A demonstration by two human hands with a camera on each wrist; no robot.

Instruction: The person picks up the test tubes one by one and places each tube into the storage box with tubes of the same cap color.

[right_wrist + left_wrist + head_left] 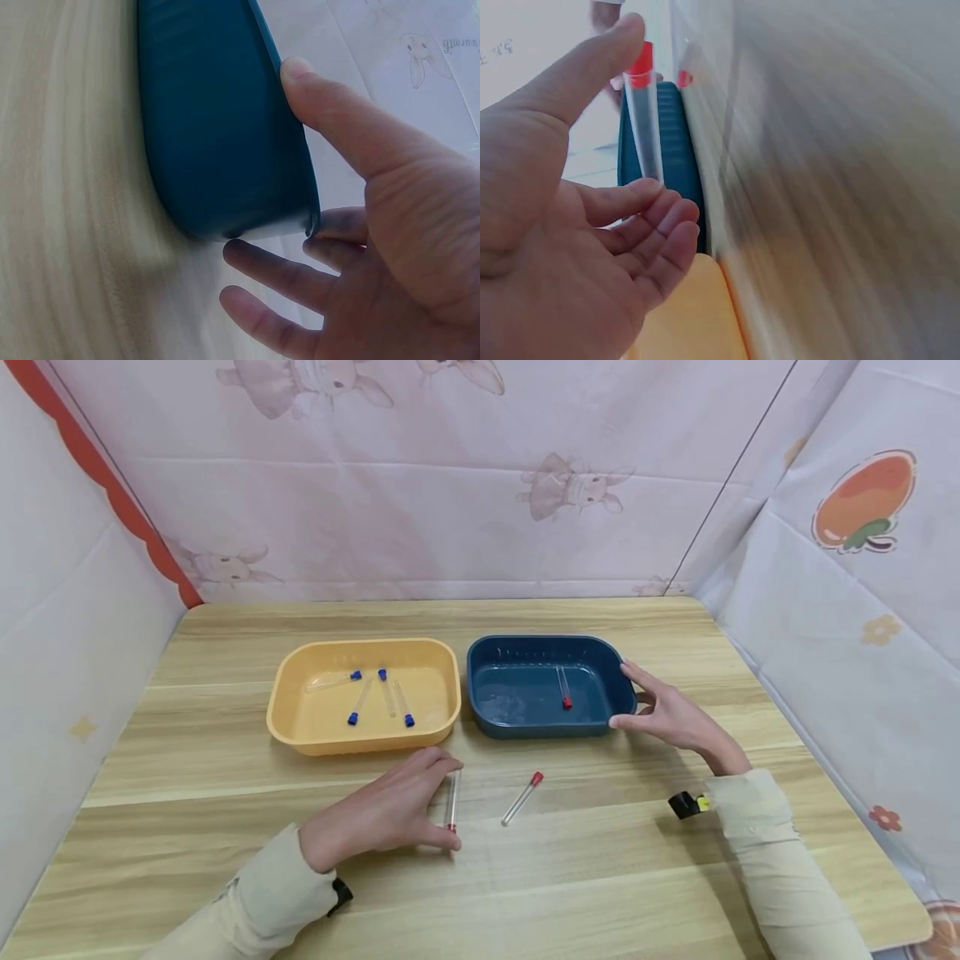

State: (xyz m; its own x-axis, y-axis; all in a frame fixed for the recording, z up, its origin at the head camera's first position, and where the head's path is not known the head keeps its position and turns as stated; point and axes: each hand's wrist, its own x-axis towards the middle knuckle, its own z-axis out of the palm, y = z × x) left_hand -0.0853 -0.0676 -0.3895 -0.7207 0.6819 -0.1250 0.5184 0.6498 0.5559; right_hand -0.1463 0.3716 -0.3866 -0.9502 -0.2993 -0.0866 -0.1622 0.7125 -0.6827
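Observation:
My left hand [386,806] pinches a clear test tube [644,124] lengthwise, thumb at its red cap and index fingertip at its other end. A second red-capped test tube [521,800] lies on the table to the right of that hand. At the right end of the dark blue bin [540,731], my right hand [671,714] holds the rim between thumb and fingers. Inside this bin lies another red-capped test tube [564,687]. The right wrist view shows the thumb [300,71] on the bin's rim.
Left of the blue bin stands a yellow bin [367,743], holding several blue-capped test tubes [403,706]. Both bins sit on the wood-grain table [600,877]. Printed cloth [450,527] hangs behind and at both sides.

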